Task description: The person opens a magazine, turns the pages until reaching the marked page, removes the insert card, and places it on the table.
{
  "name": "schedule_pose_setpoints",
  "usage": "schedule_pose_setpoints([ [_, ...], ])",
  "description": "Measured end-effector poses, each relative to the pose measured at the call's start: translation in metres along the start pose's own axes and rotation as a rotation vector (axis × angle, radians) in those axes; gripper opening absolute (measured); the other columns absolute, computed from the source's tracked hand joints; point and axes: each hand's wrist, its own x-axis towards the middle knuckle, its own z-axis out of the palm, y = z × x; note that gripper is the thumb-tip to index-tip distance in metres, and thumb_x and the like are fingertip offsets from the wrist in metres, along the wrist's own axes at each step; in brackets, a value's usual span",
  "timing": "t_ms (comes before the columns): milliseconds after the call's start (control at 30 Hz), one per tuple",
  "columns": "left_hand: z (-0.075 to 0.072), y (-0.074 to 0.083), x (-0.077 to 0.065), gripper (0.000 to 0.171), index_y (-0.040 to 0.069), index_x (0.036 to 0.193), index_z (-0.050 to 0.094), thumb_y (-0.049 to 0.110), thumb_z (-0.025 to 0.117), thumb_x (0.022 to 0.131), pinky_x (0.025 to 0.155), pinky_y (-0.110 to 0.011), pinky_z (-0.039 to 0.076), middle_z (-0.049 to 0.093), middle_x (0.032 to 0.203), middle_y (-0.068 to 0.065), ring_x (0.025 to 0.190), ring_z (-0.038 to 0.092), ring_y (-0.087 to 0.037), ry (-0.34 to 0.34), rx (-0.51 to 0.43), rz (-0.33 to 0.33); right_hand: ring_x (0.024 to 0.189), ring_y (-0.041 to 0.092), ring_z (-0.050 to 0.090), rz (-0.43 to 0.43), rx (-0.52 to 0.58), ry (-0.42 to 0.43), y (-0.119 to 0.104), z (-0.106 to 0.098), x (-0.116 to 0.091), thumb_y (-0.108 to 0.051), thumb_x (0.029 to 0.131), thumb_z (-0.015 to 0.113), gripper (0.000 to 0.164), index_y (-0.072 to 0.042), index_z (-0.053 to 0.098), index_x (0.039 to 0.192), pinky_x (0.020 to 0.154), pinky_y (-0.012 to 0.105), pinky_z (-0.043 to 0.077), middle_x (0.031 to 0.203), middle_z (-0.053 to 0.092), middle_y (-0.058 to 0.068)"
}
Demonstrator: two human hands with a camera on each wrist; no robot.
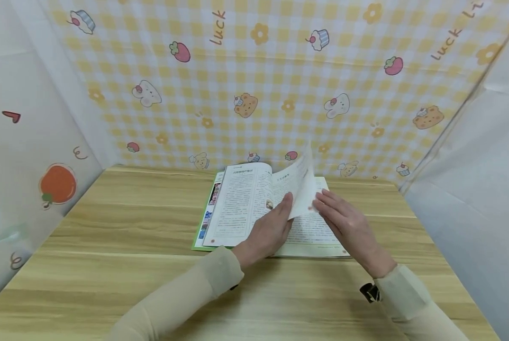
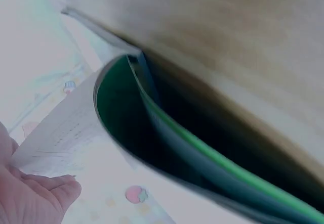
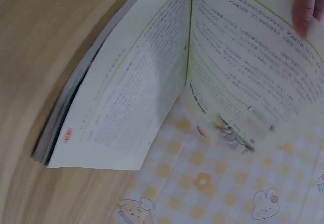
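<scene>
An open magazine (image 1: 233, 208) with printed text lies on the table, and one of its leaves stands raised in the middle. My left hand (image 1: 269, 232) pinches the lower part of that raised page (image 1: 301, 189), thumb on its near face. Just to the right, my right hand (image 1: 344, 222) has its fingers fairly straight, the tips at the page's right side. In the left wrist view, a hand (image 2: 35, 193) shows extended fingers beside the page. The right wrist view shows a hand (image 3: 306, 6) with a digit against the printed page (image 3: 243, 57).
Under the magazine is a wood-grain table (image 1: 131, 274). A green-edged cover (image 1: 198, 241) shows beneath the left pages. Behind rises a yellow checked cloth (image 1: 220, 71) with cartoon prints; white sheets (image 1: 485, 189) stand at both sides.
</scene>
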Motion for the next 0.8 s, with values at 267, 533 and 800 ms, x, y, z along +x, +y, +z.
schedule_pose_setpoints([
  [267,-0.02,-0.024,-0.005,0.056,0.003,0.156,0.015,0.01,0.037,0.105,0.077,-0.038,0.056,0.039,0.155,-0.015,0.132,0.053,-0.027,0.003,-0.075,-0.164,0.105,0.036,0.066,0.099,0.004,-0.126,0.015,-0.001,-0.032,-0.02,0.098,0.057,0.029,0.003,0.07,0.111,0.1,0.022,0.049,0.113,0.07,0.02],
  [533,-0.028,-0.046,-0.012,0.057,0.012,0.158,0.01,0.011,0.032,0.106,0.052,-0.025,0.041,0.03,0.161,-0.009,0.075,0.058,-0.021,-0.006,-0.091,-0.272,0.115,0.045,0.061,0.298,0.084,-0.624,0.026,-0.004,-0.073,-0.011,0.08,0.077,0.047,0.007,0.064,0.121,0.089,0.053,0.053,0.126,0.062,0.028],
  [800,-0.027,-0.059,-0.021,0.058,0.018,0.159,0.003,0.011,0.028,0.107,0.051,-0.024,0.038,0.022,0.164,-0.008,0.104,0.06,-0.027,-0.034,-0.084,-0.34,0.122,0.049,0.055,0.422,0.146,-0.795,0.034,-0.007,-0.091,-0.016,0.083,0.074,0.053,0.011,0.059,0.126,0.097,0.056,0.048,0.134,0.054,0.033],
])
